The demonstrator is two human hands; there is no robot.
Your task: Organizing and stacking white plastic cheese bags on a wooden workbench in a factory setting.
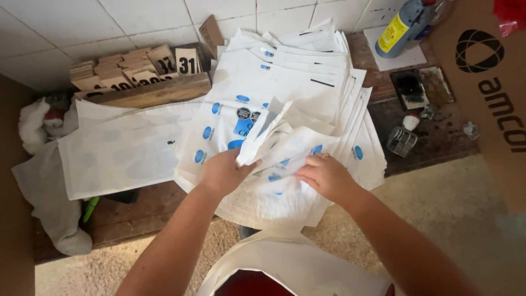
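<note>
Head view: our left hand point(222, 172) and right hand point(326, 176) clutch a crumpled bag point(274, 145) mid-frame; pulling unevenly could topple the stack point(307, 71).

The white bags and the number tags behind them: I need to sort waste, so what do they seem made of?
The white bags look like matte paper or woven plastic sacking: they crease sharply and hold folds where the left hand and right hand bend one. The number tags look like plain brown cardboard, dull and stiff.
</note>
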